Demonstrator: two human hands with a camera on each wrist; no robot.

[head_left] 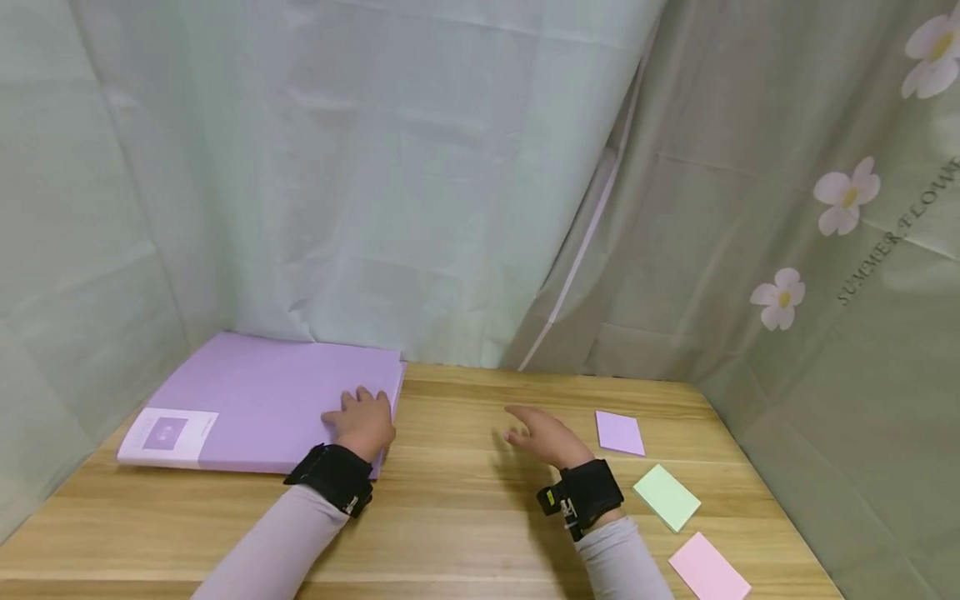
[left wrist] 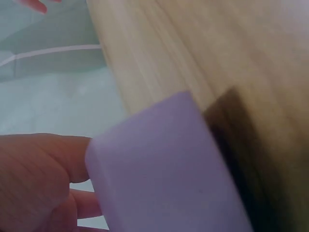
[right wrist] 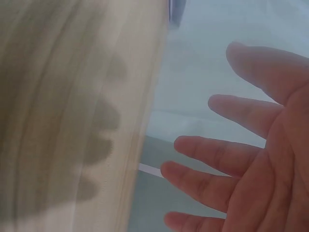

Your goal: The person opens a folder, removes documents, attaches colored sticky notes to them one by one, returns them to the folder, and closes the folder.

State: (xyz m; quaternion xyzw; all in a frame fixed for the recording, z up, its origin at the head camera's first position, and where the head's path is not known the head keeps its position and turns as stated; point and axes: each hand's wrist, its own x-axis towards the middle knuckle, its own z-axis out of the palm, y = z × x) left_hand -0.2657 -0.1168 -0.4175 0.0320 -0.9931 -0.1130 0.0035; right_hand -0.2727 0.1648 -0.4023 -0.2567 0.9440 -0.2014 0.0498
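Observation:
A large purple folder (head_left: 277,400) with a white label at its near left corner lies on the left of the table. Spread over its top, close to the right edge, is my left hand (head_left: 363,423), fingers resting on the cover. The left wrist view shows that hand's thumb (left wrist: 72,154) at the folder's rounded edge (left wrist: 159,164), with other fingers partly hidden behind it. My right hand (head_left: 546,435) hovers over the table in the middle, holding nothing. Its fingers (right wrist: 217,154) are extended and apart in the right wrist view.
Three sticky note pads lie on the right: purple (head_left: 620,433), green (head_left: 667,497) and pink (head_left: 709,567). The wooden table (head_left: 450,500) meets a pale curtain (head_left: 390,208) at its back and sides. Flowers are printed on the curtain's right part.

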